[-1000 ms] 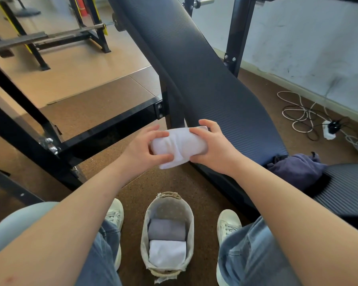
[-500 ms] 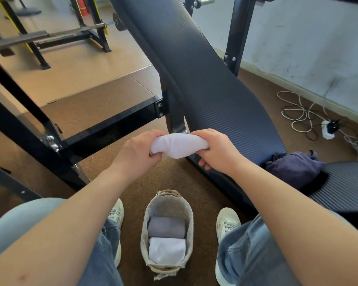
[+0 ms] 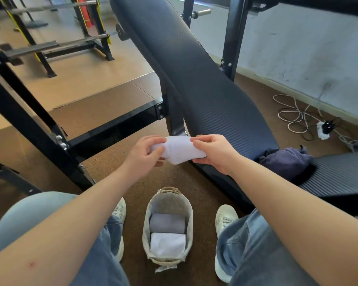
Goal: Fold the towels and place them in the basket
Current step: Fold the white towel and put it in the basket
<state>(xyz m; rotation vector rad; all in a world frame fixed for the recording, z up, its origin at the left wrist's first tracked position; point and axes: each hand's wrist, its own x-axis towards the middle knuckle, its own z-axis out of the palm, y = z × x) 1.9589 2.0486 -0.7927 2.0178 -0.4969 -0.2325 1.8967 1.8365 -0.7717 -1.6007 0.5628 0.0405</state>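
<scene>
The fingers of the left hand [image 3: 145, 155] and right hand [image 3: 215, 154] pinch the ends of the folded towel [image 3: 180, 150], judged soft, light and apt to unfold, so both ends need support.

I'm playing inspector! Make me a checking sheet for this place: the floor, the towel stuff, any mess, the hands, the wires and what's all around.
Surface: brown floor; the basket stands on it.
Job's things: the basket holds a grey towel and a folded white towel; a bundled white towel is held above the floor; a purple towel lies crumpled on the bench.
Clutter: nothing seen.
Hands: left hand and right hand each grip one end of the bundled white towel, fingers curled.
Cables: loose cables lie coiled by a power strip.
Surroundings: weight rack, wall.
</scene>
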